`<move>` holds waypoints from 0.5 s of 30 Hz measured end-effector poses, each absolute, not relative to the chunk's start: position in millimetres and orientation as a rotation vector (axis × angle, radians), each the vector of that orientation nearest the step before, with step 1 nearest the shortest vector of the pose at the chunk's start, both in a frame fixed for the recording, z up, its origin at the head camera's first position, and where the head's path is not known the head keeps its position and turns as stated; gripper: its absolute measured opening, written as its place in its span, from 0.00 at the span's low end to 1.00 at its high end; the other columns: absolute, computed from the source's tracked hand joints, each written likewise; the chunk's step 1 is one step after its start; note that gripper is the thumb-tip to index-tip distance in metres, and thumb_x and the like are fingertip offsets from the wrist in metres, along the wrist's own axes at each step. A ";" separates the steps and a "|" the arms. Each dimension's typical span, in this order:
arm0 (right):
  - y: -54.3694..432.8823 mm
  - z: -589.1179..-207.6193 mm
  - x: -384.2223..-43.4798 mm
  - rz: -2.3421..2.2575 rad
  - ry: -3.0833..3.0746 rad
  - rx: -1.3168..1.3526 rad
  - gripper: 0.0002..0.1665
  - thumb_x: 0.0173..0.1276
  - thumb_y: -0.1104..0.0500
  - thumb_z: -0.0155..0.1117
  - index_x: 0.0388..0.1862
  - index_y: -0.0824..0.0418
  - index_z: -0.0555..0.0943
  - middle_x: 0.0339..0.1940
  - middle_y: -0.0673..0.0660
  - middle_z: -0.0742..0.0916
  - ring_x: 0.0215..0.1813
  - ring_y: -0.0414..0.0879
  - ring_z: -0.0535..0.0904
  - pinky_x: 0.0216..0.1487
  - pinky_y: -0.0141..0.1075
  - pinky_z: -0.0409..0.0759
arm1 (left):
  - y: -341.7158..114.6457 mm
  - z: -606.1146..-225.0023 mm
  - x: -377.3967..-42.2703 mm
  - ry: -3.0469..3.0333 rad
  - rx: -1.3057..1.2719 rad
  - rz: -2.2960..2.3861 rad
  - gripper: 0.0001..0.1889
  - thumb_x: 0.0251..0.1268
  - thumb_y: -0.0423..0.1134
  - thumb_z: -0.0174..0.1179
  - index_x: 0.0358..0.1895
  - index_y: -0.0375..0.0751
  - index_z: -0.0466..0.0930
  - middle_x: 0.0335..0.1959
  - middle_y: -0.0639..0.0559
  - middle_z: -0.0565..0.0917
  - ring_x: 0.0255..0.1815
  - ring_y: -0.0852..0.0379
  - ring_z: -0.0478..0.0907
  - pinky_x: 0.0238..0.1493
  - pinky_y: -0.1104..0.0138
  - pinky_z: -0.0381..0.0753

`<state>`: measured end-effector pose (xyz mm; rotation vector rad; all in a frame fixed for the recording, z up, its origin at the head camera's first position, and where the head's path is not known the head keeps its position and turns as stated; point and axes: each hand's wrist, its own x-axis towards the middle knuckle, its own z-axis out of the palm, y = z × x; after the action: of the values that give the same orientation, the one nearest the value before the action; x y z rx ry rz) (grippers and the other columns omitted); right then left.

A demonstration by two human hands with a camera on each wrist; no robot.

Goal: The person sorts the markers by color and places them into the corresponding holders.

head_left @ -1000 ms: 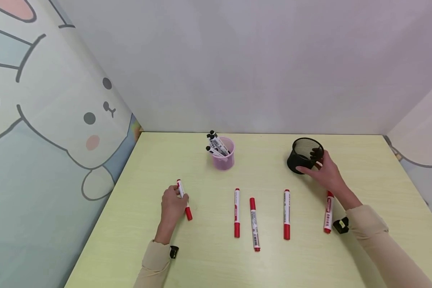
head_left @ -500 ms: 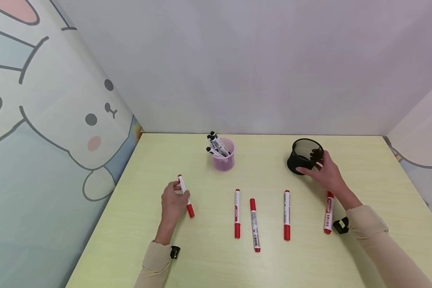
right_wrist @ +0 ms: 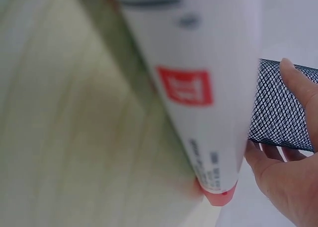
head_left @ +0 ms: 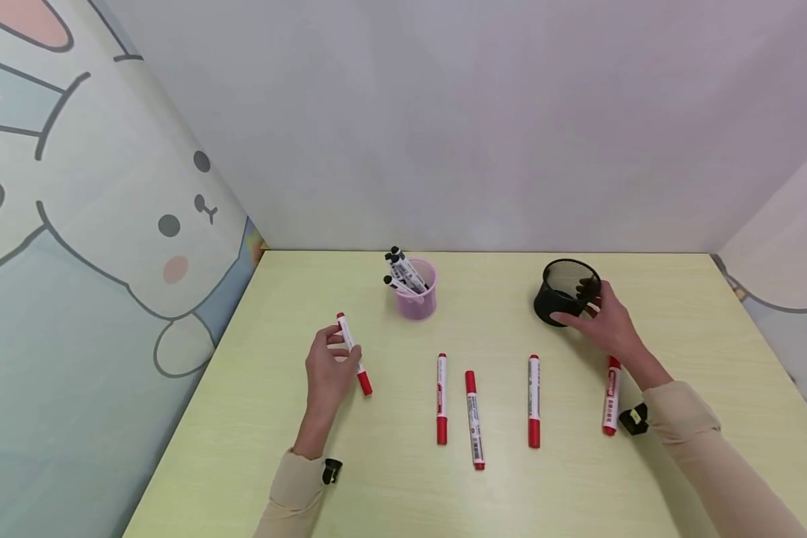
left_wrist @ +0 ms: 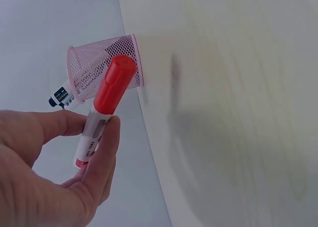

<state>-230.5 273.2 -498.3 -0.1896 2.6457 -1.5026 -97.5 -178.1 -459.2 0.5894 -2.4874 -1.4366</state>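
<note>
My left hand (head_left: 329, 369) pinches a red-capped white marker (head_left: 349, 338) between thumb and fingers, at the left of the table. In the left wrist view the marker's red cap (left_wrist: 116, 83) points up past the fingertips, and its shadow falls on the tabletop. At the back right, my right hand (head_left: 608, 320) holds a black mesh pen cup (head_left: 557, 300) by its right side, thumb in front and fingers behind. The cup stands upright with its mouth up. Below the right wrist lies another red marker (head_left: 611, 396), its upper end partly covered by the forearm; it looms large in the right wrist view.
A pink mesh cup (head_left: 417, 305) with several black-capped markers (head_left: 406, 271) stands at the back middle. Three red markers lie in front: one left (head_left: 441, 400), one beside it (head_left: 474, 420), one further right (head_left: 534, 401). A wall (head_left: 484, 134) rises behind the table.
My left hand has lifted the red marker and shifted it slightly forward and to the right. The right hand keeps its hold on the black cup, which stays in place.
</note>
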 end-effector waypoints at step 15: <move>276.8 -502.4 -233.3 -1.497 2.656 -0.181 0.58 0.61 0.50 0.81 0.75 0.71 0.54 0.73 0.75 0.68 0.75 0.74 0.63 0.70 0.63 0.67 | -148.2 -446.1 -102.7 -2.333 0.386 -1.499 0.25 0.62 0.28 0.69 0.62 0.35 0.74 0.49 0.43 0.81 0.43 0.49 0.83 0.32 0.72 0.85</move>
<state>-233.3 276.8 -502.4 -0.1811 2.6563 -1.4968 -102.7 -148.2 -446.1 0.3865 -2.3334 -1.4986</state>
